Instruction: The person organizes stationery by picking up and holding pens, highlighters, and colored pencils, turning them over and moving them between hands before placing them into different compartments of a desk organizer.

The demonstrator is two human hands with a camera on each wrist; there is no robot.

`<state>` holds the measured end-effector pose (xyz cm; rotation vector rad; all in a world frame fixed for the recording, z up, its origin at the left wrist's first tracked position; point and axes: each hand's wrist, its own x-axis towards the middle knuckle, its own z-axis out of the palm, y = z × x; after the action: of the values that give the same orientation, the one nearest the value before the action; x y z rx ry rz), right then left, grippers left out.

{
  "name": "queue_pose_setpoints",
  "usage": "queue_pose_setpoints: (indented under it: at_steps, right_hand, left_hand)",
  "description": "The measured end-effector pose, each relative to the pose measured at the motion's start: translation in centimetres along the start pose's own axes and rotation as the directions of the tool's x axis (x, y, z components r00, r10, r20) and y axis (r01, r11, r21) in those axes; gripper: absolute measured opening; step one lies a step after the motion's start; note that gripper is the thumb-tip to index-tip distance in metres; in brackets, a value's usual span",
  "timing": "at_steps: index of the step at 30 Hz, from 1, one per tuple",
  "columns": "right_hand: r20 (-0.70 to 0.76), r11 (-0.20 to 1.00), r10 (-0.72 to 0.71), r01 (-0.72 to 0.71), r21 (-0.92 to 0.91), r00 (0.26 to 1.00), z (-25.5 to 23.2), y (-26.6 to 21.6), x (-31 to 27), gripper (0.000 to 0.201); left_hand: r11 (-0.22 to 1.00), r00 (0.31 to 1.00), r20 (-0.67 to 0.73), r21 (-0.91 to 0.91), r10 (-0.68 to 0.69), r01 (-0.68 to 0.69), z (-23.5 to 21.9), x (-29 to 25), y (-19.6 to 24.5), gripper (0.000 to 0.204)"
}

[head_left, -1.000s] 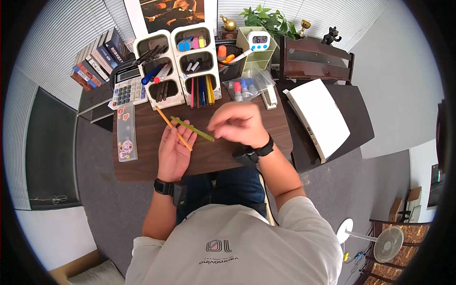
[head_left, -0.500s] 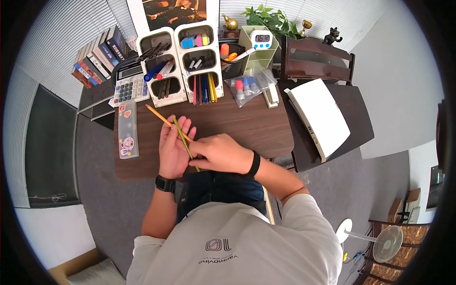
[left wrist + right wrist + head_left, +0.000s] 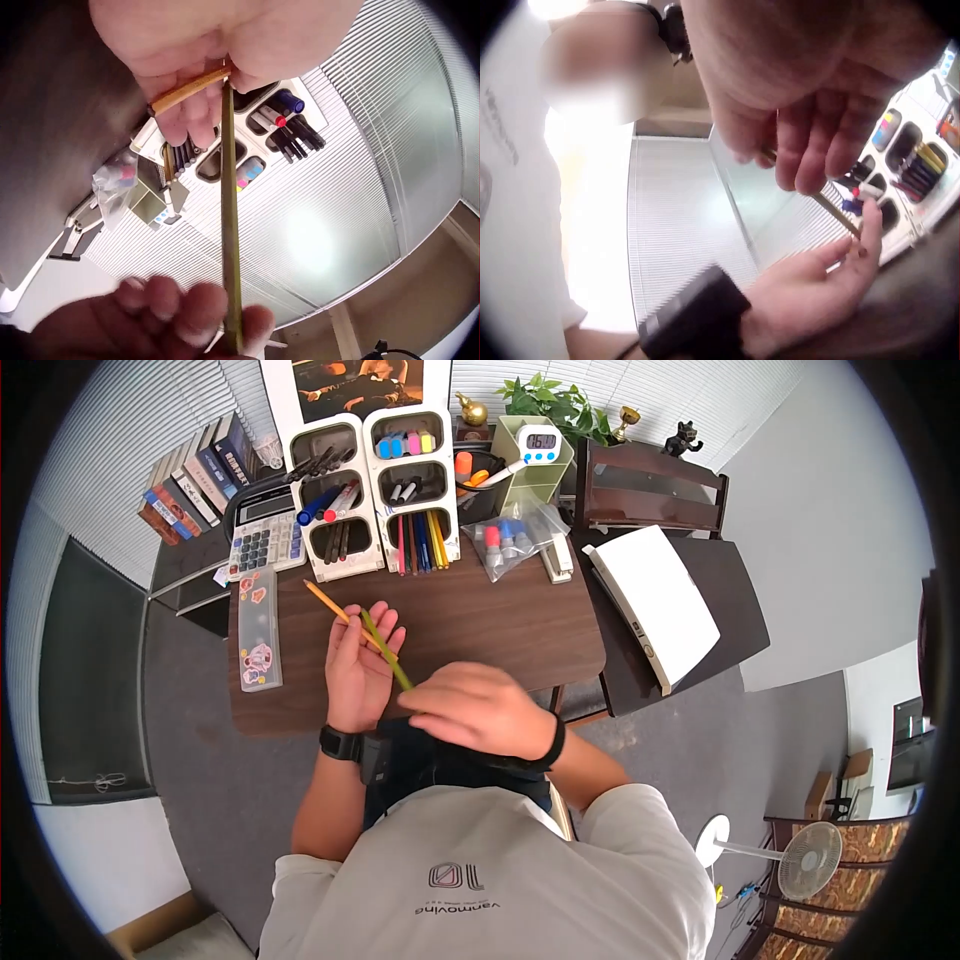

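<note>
Palm up above the desk's front edge, my left hand (image 3: 358, 678) pinches an orange pencil (image 3: 327, 600) between thumb and fingers, its tip slanting toward the back left. An olive-green pencil (image 3: 387, 650) crosses over it, its far end at the left thumb and fingers. My right hand (image 3: 480, 708) holds the near end of the green pencil. In the left wrist view the green pencil (image 3: 230, 217) runs straight between the two hands, beside the short visible length of the orange pencil (image 3: 187, 91). The right fingers hide part of the green pencil in the right wrist view.
Behind the hands stands a white organizer (image 3: 378, 525) with pens, markers and colored pencils. A clear sticker-covered case (image 3: 262, 630) and a calculator (image 3: 265, 548) lie left. A plastic bag of bottles (image 3: 515, 538) and a stapler (image 3: 557, 558) sit right.
My right hand has come down and inward from the right, and the green pencil has swung from pointing right to pointing toward my body. The left hand keeps the orange pencil.
</note>
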<state>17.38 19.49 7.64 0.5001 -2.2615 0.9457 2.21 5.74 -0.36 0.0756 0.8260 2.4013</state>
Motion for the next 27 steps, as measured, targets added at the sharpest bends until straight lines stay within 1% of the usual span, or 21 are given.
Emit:
queue_pose_setpoints:
  at_steps: [1,4,6,7,8,10,11,12,14,15,17,18,21,22,23,24,25,26,27]
  right_hand:
    - [-0.080,1.000,0.002,-0.003,-0.009,0.997,-1.2,-0.4,0.3,0.025]
    - [-0.276,0.998,0.021,-0.036,-0.050,0.961,-3.7,-0.2,1.2,0.021]
    - [-0.364,0.978,0.078,-0.142,-0.152,0.928,-3.8,0.4,2.2,0.023]
    - [-0.397,0.970,0.079,-0.162,-0.181,0.915,-3.4,1.1,2.8,0.022]
    - [-0.399,0.970,0.073,-0.157,-0.184,0.914,-3.0,2.1,3.5,0.022]
    - [-0.333,0.911,-0.058,-0.087,-0.404,0.941,-2.2,4.3,5.1,0.021]
    - [-0.317,0.890,-0.044,-0.106,-0.443,0.947,-1.6,5.1,5.6,0.018]
    - [-0.318,0.890,-0.045,-0.107,-0.444,0.947,-1.1,5.9,6.1,0.018]
    - [-0.262,0.853,-0.025,-0.116,-0.509,0.965,-0.1,7.2,7.0,0.016]
    - [-0.237,0.847,0.018,-0.141,-0.513,0.971,0.4,7.7,7.3,0.016]
    - [-0.213,0.840,0.002,-0.117,-0.530,0.977,0.8,8.4,7.8,0.016]
    - [-0.188,0.833,-0.006,-0.099,-0.544,0.982,1.0,8.6,8.0,0.016]
    - [-0.167,0.837,-0.011,-0.083,-0.541,0.986,1.2,8.5,8.1,0.017]
    - [-0.166,0.836,-0.007,-0.086,-0.543,0.986,1.0,8.0,7.8,0.017]
    - [-0.188,0.843,0.001,-0.102,-0.529,0.982,0.7,6.4,7.6,0.019]
    - [-0.210,0.850,0.008,-0.118,-0.514,0.978,0.5,5.1,7.1,0.020]
    - [-0.201,0.893,0.038,-0.124,-0.432,0.979,0.5,4.1,6.1,0.023]
    - [-0.128,0.924,0.037,-0.083,-0.373,0.991,0.6,3.3,5.0,0.029]
    - [-0.045,0.953,0.081,-0.090,-0.289,0.996,0.7,2.1,4.1,0.030]
  left_hand:
    - [1.000,0.998,0.056,-0.020,-0.008,0.009,-0.5,0.0,-0.2,0.021]
    - [0.999,0.999,0.020,-0.034,-0.031,0.031,-0.2,-0.2,0.0,0.022]
    - [0.999,0.999,0.023,-0.021,-0.027,0.027,-0.1,-0.1,-0.1,0.024]
    - [0.998,0.999,0.031,-0.044,-0.041,0.042,0.0,-0.1,0.0,0.023]
    - [0.996,0.998,0.039,-0.066,-0.055,0.057,0.1,-0.2,0.1,0.023]
    - [0.995,0.997,0.059,-0.077,-0.057,0.061,-0.4,0.0,0.1,0.024]
    - [0.993,0.995,0.072,-0.089,-0.065,0.072,-0.7,0.0,-0.1,0.026]
    - [0.993,0.995,0.074,-0.089,-0.066,0.072,-0.9,0.1,-0.2,0.026]
    - [0.992,0.993,0.095,-0.098,-0.066,0.075,-0.9,0.1,-0.1,0.027]
    - [0.993,0.993,0.099,-0.097,-0.060,0.069,-0.6,0.1,0.0,0.027]
    - [0.991,0.996,0.001,-0.103,-0.091,0.091,0.1,-0.1,0.1,0.029]
    - [0.991,0.996,0.006,-0.104,-0.084,0.084,0.2,0.0,0.3,0.029]
    - [0.987,0.996,0.033,-0.133,-0.085,0.089,0.2,-0.2,0.2,0.030]
    - [0.988,0.995,0.066,-0.136,-0.068,0.077,0.2,-0.2,0.1,0.030]
    - [0.988,0.994,0.100,-0.140,-0.049,0.063,0.1,-0.2,0.2,0.031]
    - [0.988,0.994,0.100,-0.141,-0.051,0.065,-0.6,0.0,0.1,0.031]
    - [0.982,0.977,0.208,-0.171,-0.046,0.082,-1.8,0.4,-0.1,0.031]
    - [0.974,0.949,0.314,-0.199,-0.036,0.103,-2.3,0.6,-0.3,0.031]
    - [0.974,0.948,0.315,-0.201,-0.037,0.105,-1.8,0.5,-0.2,0.031]
